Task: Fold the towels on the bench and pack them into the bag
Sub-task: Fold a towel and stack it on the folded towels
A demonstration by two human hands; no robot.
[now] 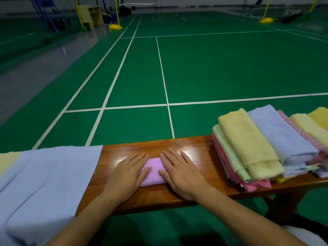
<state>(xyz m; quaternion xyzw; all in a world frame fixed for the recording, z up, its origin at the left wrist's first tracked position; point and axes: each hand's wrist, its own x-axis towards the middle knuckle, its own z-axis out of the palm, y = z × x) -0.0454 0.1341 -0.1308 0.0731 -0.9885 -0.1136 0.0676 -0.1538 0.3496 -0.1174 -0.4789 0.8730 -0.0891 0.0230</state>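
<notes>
The upper 2 thirds of the frame are filled by a green sports court (204, 68) marked with white lines. At the upper left, a yellow post base (115, 27) and a pale wooden cabinet (91, 15) are seen at the court's far edge, and a second yellow base (265, 20) is seen at the upper right.

Across the lower half a glossy wooden bench (177, 148) is laid from left to right. Its left end is covered by a large light-blue towel (44, 183), spread flat and draped over the near edge toward the lower left corner; a strip of pale yellow cloth (7, 162) is visible at its far left side.

At the right of the frame, a pile of folded towels (262, 148) is stacked on the bench: a yellow one and a blue one on top, with green, pink and patterned ones beneath, and 2 more yellow ones toward the right edge.

In the lower centre, a small pink towel (154, 172) is folded into a compact rectangle and lies on the bench between the blue towel and the pile, apart from both. It is pressed flat from 2 sides. The left hand (127, 174) is laid on its left end, and the right hand (179, 172) on its right end; on both, the fingers are held straight and slightly spread, palms down, with nothing gripped. The bag is not visible.
</notes>
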